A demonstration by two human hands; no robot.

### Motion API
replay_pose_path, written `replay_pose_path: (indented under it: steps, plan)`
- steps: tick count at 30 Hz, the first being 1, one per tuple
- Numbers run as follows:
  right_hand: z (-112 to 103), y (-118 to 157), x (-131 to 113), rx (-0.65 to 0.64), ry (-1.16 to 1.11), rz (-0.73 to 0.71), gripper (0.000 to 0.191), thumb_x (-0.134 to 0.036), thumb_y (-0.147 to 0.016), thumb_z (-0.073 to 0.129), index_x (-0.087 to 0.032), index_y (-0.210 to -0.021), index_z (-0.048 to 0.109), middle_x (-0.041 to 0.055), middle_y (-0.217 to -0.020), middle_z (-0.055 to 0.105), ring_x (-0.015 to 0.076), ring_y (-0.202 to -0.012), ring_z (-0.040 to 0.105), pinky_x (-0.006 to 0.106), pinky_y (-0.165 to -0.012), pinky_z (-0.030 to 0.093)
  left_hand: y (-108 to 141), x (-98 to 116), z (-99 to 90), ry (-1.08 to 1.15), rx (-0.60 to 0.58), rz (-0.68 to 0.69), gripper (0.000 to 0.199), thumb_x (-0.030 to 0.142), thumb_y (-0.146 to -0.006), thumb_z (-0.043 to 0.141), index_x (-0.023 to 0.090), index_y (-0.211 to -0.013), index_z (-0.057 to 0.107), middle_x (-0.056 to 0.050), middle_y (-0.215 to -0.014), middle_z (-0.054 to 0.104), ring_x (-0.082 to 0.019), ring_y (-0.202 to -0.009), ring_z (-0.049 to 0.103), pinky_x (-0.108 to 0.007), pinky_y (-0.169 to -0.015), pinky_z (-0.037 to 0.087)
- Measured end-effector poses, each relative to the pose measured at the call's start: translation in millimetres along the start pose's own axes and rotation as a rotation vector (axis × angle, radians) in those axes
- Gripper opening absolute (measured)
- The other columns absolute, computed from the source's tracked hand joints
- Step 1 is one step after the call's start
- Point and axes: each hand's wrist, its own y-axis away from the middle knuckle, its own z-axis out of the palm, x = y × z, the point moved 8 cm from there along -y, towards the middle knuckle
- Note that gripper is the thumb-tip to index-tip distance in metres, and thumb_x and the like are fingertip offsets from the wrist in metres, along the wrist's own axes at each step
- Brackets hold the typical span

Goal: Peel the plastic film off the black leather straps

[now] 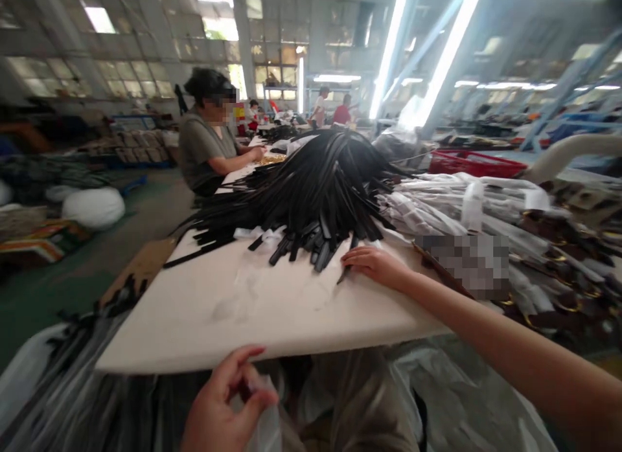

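Observation:
Low at the table's near edge, my left hand (pixel 228 400) pinches a translucent white plastic strip (pixel 266 419) between thumb and fingers. The strip hangs down out of view. My right hand (pixel 372 264) is stretched out over the table, its fingers bent round a small dark pointed piece (pixel 343 276) whose kind I cannot make out. Just beyond those fingers lie the near ends of a large heap of black straps (pixel 325 186), fanned out toward me. A few white wrappings (pixel 260 237) stick out among the strap ends.
The pale tabletop (pixel 233 309) spreads before me. Wrapped white straps (pixel 451 206) and a red basket (pixel 476 164) are on the right. More black straps in plastic (pixel 82 374) hang at lower left. A co-worker (pixel 208 135) sits at the table's far left side.

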Motion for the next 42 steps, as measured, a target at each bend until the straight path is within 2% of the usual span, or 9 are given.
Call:
replay_pose_path:
  steps: [3, 5, 8, 11, 16, 25, 32, 38, 42]
  plan:
    - [-3.4, -4.3, -26.1, 0.146, 0.034, 0.046, 0.037, -0.024, -0.098, 0.032, -0.012, -0.094, 0.067, 0.0172, -0.091, 0.067, 0.0263, -0.092, 0.061, 0.043, -0.084, 0.045, 8.1, 8.0, -10.1, -0.162, 0.036, 0.056, 0.039, 0.027, -0.066, 0.074, 0.022, -0.104, 0.067, 0.007, -0.063, 0.061, -0.014, -0.061, 0.057, -0.023, -0.068, 0.047]
    - [-4.7, -3.8, -75.3, 0.170, 0.022, -0.023, 0.032, -0.024, -0.097, 0.034, -0.015, -0.089, 0.063, 0.0132, -0.085, 0.065, 0.0234, -0.085, 0.059, 0.039, -0.079, 0.045, 13.2, 9.3, -13.3, -0.259, 0.028, 0.084, 0.039, 0.024, -0.069, 0.072, 0.022, -0.108, 0.066, 0.006, -0.065, 0.062, -0.015, -0.062, 0.058, -0.024, -0.069, 0.048]
    - [5.8, 8.3, -184.3, -0.025, 0.022, -0.403, 0.022, -0.019, -0.097, 0.038, -0.019, -0.088, 0.058, 0.0036, -0.073, 0.061, 0.0165, -0.065, 0.052, 0.032, -0.067, 0.039, 20.5, 9.5, -14.6, -0.390, -0.012, 0.147, 0.045, 0.018, -0.075, 0.066, 0.023, -0.119, 0.060, 0.006, -0.069, 0.064, -0.014, -0.065, 0.061, -0.023, -0.071, 0.050]
    - [8.8, 11.7, -231.3, -0.086, 0.067, -0.392, 0.016, -0.020, -0.096, 0.042, -0.019, -0.089, 0.055, 0.0018, -0.073, 0.059, 0.0150, -0.060, 0.048, 0.032, -0.061, 0.033, 26.8, 10.1, -19.4, -0.480, -0.009, 0.190, 0.050, 0.019, -0.080, 0.065, 0.024, -0.128, 0.053, 0.006, -0.072, 0.065, -0.013, -0.066, 0.062, -0.021, -0.072, 0.051]
    - [21.6, 7.2, -225.1, -0.119, 0.068, -0.323, 0.015, -0.024, -0.097, 0.045, -0.020, -0.086, 0.053, -0.0006, -0.071, 0.057, 0.0137, -0.058, 0.046, 0.032, -0.061, 0.029, 31.8, 9.2, -22.3, -0.535, -0.034, 0.213, 0.054, 0.028, -0.081, 0.068, 0.024, -0.132, 0.050, 0.007, -0.071, 0.064, -0.013, -0.066, 0.062, -0.019, -0.072, 0.051]
    - [31.7, 11.8, -229.9, -0.235, 0.124, -0.376, 0.009, -0.019, -0.095, 0.046, -0.019, -0.089, 0.053, -0.0004, -0.074, 0.057, 0.0136, -0.058, 0.045, 0.032, -0.061, 0.027, 31.1, 6.4, -11.2, -0.556, -0.093, 0.281, 0.055, 0.016, -0.085, 0.061, 0.025, -0.136, 0.043, 0.008, -0.073, 0.064, -0.010, -0.070, 0.063, -0.017, -0.075, 0.050]
    - [29.9, 12.9, -243.2, -0.246, 0.223, -0.498, 0.008, -0.015, -0.090, 0.048, -0.018, -0.086, 0.055, 0.0010, -0.071, 0.054, 0.0149, -0.058, 0.041, 0.034, -0.060, 0.026, 34.9, 13.3, 0.2, -0.598, -0.171, 0.445, 0.058, 0.010, -0.083, 0.062, 0.030, -0.134, 0.042, 0.009, -0.081, 0.070, -0.010, -0.075, 0.067, -0.016, -0.076, 0.050]
    - [48.5, 13.8, -258.3, -0.326, 0.152, -0.513, 0.010, -0.018, -0.091, 0.048, -0.017, -0.083, 0.055, 0.0014, -0.073, 0.056, 0.0152, -0.058, 0.044, 0.033, -0.058, 0.027, 38.8, 12.7, 10.6, -0.562, -0.232, 0.477, 0.057, 0.010, -0.085, 0.058, 0.035, -0.134, 0.040, 0.012, -0.087, 0.073, -0.008, -0.076, 0.069, -0.014, -0.075, 0.051]
    - [49.0, 4.9, -235.3, -0.414, 0.074, -0.405, 0.021, -0.035, -0.096, 0.049, -0.016, -0.089, 0.057, 0.0026, -0.078, 0.063, 0.0165, -0.066, 0.055, 0.033, -0.063, 0.033, 39.0, 1.8, 1.2, -0.529, -0.224, 0.391, 0.061, 0.008, -0.082, 0.060, 0.040, -0.131, 0.043, 0.016, -0.088, 0.073, -0.004, -0.078, 0.069, -0.009, -0.076, 0.048]
